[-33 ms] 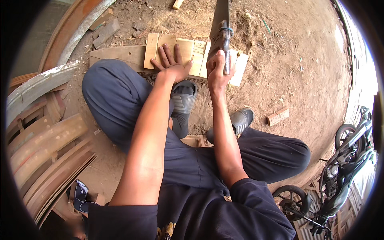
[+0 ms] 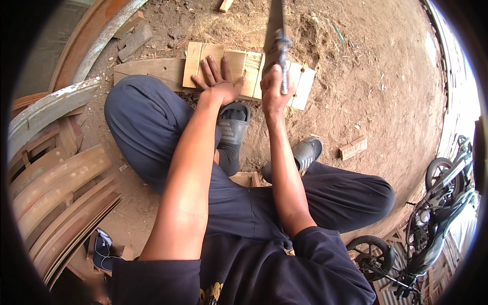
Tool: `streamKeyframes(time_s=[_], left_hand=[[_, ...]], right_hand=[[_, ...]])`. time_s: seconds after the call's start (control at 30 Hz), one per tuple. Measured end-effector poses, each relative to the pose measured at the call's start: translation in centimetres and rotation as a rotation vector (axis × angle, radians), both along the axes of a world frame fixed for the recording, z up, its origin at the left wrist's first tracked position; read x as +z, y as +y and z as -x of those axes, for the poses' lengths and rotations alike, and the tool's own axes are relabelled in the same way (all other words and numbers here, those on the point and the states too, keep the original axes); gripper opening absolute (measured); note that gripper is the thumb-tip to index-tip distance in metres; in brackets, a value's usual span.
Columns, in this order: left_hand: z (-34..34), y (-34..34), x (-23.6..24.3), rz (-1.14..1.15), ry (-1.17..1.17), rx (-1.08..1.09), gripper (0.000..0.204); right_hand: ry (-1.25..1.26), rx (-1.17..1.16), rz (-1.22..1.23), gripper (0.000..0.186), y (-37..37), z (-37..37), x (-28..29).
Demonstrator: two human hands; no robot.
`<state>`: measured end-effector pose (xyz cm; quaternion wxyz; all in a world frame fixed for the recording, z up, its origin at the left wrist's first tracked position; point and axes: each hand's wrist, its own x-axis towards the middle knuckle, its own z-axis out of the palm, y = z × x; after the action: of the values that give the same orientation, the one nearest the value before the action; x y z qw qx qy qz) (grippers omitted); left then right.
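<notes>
Both hands work at twelve o'clock of the view, over a pale panel of narrow wooden slats point(image 2: 244, 68) lying flat on the dirt ground point(image 2: 376, 76); the left hand point(image 2: 216, 81) lies open and flat, fingers spread, pressing down on the slats near the panel's middle; the right hand point(image 2: 272, 91) is closed in a fist around the handle of a long grey metal hand tool point(image 2: 279, 48), most likely a saw, whose blade runs straight up toward twelve o'clock, past the panel's far edge; the two hands sit just beside each other, not touching. A longer pale wooden plank point(image 2: 147, 68) lies under the panel's left end, reaching toward ten o'clock; the person squats in dark blue trousers, a grey slipper point(image 2: 233, 124) planted just below the panel and a second grey slipper point(image 2: 305, 152) nearer the centre; a small reddish wood block point(image 2: 353, 147) lies on the dirt at three o'clock; curved wooden boards point(image 2: 56, 188) are stacked at eight o'clock; a parked motorcycle point(image 2: 437, 223) stands at four o'clock, well apart from the work.
</notes>
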<state>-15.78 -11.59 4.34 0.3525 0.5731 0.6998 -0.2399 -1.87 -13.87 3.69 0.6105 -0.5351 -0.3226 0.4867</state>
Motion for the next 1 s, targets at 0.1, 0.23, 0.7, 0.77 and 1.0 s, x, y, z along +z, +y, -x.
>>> streamKeyframes(time_s=[0.1, 0.23, 0.7, 0.77, 1.0], left_hand=[[0.2, -0.1, 0.4, 0.025, 0.002, 0.008, 0.093], [0.7, -0.3, 0.0, 0.021, 0.017, 0.014, 0.094], [-0.1, 0.3, 0.1, 0.038, 0.034, -0.023, 0.090], [0.1, 0.3, 0.3, 0.052, 0.023, -0.011, 0.090], [0.5, -0.1, -0.2, 0.005, 0.028, -0.006, 0.091]], right_hand=[[-0.121, 0.051, 0.126, 0.028, -0.2, 0.4, 0.9], [-0.067, 0.013, 0.058, 0.030, -0.3, 1.3, 2.8], [0.078, -0.086, -0.057, 0.027, 0.3, 0.8, 1.5], [0.229, -0.023, 0.083, 0.027, -0.3, 1.3, 1.0], [0.110, -0.103, -0.021, 0.026, 0.3, 1.1, 3.8]])
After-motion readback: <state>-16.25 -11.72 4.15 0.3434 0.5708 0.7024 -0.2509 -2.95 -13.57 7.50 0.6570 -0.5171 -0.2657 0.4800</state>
